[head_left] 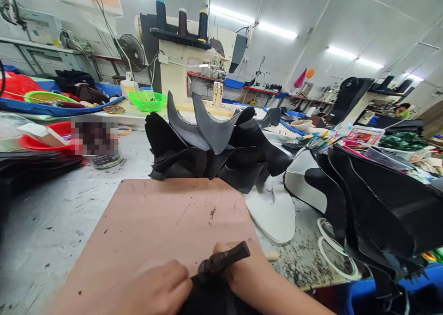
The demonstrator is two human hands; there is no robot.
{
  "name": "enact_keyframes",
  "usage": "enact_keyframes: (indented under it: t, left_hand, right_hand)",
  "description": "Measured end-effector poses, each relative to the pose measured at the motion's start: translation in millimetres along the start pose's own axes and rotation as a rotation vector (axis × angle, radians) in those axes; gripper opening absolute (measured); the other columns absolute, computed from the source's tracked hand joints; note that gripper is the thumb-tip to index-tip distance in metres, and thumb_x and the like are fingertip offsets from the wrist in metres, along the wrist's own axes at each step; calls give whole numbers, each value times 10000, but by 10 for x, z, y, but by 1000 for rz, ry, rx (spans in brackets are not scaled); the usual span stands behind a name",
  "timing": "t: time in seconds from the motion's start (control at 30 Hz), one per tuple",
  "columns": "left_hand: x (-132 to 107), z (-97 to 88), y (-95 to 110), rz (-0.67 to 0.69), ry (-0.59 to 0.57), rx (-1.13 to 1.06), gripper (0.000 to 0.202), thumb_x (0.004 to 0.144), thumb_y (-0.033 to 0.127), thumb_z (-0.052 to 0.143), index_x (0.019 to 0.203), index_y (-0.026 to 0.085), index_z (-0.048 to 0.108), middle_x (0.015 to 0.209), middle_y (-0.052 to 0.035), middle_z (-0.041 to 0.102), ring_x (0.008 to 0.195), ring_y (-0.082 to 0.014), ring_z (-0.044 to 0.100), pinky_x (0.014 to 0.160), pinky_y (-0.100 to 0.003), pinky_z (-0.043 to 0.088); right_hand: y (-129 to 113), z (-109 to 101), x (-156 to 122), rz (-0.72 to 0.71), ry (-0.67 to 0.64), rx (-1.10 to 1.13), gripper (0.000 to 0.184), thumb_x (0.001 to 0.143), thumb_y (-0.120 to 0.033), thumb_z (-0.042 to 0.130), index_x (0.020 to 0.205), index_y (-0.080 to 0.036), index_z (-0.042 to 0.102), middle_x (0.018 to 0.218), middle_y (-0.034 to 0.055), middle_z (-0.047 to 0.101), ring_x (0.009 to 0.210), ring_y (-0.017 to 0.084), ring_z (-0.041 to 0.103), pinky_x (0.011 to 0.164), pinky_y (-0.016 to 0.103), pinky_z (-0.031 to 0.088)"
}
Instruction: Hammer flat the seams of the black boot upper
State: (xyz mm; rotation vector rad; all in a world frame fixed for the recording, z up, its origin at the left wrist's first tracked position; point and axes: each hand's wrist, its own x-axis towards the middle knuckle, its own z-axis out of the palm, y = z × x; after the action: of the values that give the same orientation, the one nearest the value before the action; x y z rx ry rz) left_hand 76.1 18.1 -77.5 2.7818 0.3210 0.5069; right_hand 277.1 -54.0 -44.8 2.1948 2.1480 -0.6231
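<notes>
My right hand [249, 271] is closed around a hammer [224, 259]. Its dark metal head shows in front of my fingers, and a pale handle end sticks out past the far side of the hand. The head is over a black leather-like piece [207, 299] at the bottom edge, most of it out of view. My left hand [157, 287] has its fingers curled together at the left edge of that piece, gripping it. Beneath both hands lies a pinkish-brown board [166, 213].
Curved black pieces [218, 130] are heaped behind the board. To the right lie a white pattern-like piece [273, 208], white cord [334, 250] and a larger black stack [377, 199]. A jar [104, 158] and red basin [44, 139] stand left; a sewing machine [180, 61] stands behind.
</notes>
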Motion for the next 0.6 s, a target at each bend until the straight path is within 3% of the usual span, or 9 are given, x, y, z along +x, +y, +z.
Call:
enact_keyframes:
  t: [0.1,0.2,0.4,0.6]
  left_hand:
    - [-152,-185,-115,-213,-89,-133,162,770,100,532,813,246,586,751,40,637,613,-117,605,558,-174,450]
    - [-275,-205,-162,-278,-143,-243,188,789,77,494,812,241,584,765,40,641,663,-114,609,598,-169,449]
    - [-393,-167,-181,-236,-175,-273,226,863,64,395,785,211,548,770,9,574,696,-115,559,607,-180,411]
    - [-488,-198,-195,-112,-89,-180,285,850,25,347,787,207,557,733,9,549,656,-117,527,571,-183,394]
  right_hand:
    - [-1,-6,-17,-20,-21,35,228,708,-31,478,797,-185,621,738,0,675,649,143,571,537,233,307]
    - [-65,-97,11,-103,-37,14,226,715,-42,473,760,-192,635,742,6,678,668,149,580,576,231,344]
    - [-379,-1,148,-91,-96,-136,248,738,-44,481,847,-196,645,759,25,690,637,172,596,535,244,349]
    - [-508,-31,183,-123,-133,-183,225,748,-51,503,840,-198,647,763,21,693,668,167,617,537,231,350]
